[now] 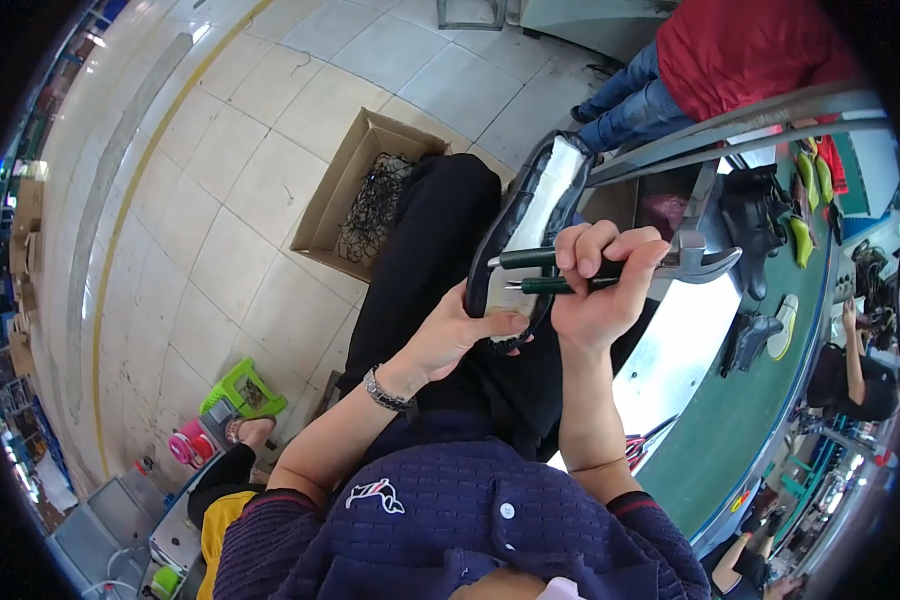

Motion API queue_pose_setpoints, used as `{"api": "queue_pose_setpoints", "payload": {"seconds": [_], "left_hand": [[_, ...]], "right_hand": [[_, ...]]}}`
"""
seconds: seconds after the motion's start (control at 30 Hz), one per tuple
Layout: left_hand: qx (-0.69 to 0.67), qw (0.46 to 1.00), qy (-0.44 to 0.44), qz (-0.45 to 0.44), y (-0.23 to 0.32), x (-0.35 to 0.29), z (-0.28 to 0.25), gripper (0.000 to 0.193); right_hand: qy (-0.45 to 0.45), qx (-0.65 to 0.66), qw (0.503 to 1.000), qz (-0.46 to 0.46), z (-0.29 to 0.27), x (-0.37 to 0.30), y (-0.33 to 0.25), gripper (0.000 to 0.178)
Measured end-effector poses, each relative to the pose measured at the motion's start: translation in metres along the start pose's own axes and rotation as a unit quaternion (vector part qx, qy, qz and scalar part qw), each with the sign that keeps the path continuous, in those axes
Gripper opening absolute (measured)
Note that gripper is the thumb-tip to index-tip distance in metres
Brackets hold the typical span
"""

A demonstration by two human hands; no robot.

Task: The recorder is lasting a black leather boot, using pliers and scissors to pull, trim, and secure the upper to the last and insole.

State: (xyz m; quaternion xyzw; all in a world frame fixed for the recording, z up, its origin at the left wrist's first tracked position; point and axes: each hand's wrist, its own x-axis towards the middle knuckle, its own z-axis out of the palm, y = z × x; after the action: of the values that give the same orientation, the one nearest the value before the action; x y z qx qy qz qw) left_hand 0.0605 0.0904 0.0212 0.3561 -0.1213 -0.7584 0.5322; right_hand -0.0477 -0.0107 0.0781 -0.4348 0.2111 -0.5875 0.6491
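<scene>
A black shoe upper (555, 185) lies bottom side up over my lap, a pale insole showing along its middle. My left hand (460, 335) grips its near end, thumb pressed on the insole. In my right hand (610, 285) is a pair of pincers (702, 262) with dark green handles and a curved metal head. My fingers wrap round them; the handle ends point left over the shoe and the metal head points right. The pincers' head is apart from the shoe.
An open cardboard box (315, 215) holding tangled dark scraps stands left of my legs. On my right runs a green conveyor (710, 440) carrying black boots (750, 225), a shoe and a sole (785, 325). A person in red (745, 55) is at the far right.
</scene>
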Motion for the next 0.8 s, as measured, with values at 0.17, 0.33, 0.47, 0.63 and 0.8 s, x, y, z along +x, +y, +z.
{"api": "queue_pose_setpoints", "payload": {"seconds": [0.17, 0.33, 0.47, 0.63, 0.8], "left_hand": [[-0.016, 1.0, -0.007, 0.015, 0.0, -0.001, 0.001, 0.054], [-0.01, 0.999, -0.008, 0.033, -0.003, 0.002, -0.001, 0.052], [-0.014, 0.998, -0.027, 0.047, -0.006, 0.008, -0.008, 0.052], [0.041, 0.998, -0.045, 0.016, -0.005, 0.01, -0.009, 0.056], [-0.071, 0.991, -0.112, -0.008, 0.009, 0.002, -0.032, 0.052]], "right_hand": [[0.049, 0.026, 0.998, 0.023, 0.01, -0.003, 0.013, 0.042], [-0.114, 0.068, 0.989, 0.067, 0.017, 0.01, 0.022, 0.04], [-0.289, -0.121, 0.945, 0.096, 0.051, 0.02, 0.018, 0.016], [-0.31, -0.203, 0.908, 0.194, 0.061, 0.042, -0.003, 0.025], [-0.319, -0.48, 0.755, 0.313, 0.032, 0.037, -0.084, 0.063]]}}
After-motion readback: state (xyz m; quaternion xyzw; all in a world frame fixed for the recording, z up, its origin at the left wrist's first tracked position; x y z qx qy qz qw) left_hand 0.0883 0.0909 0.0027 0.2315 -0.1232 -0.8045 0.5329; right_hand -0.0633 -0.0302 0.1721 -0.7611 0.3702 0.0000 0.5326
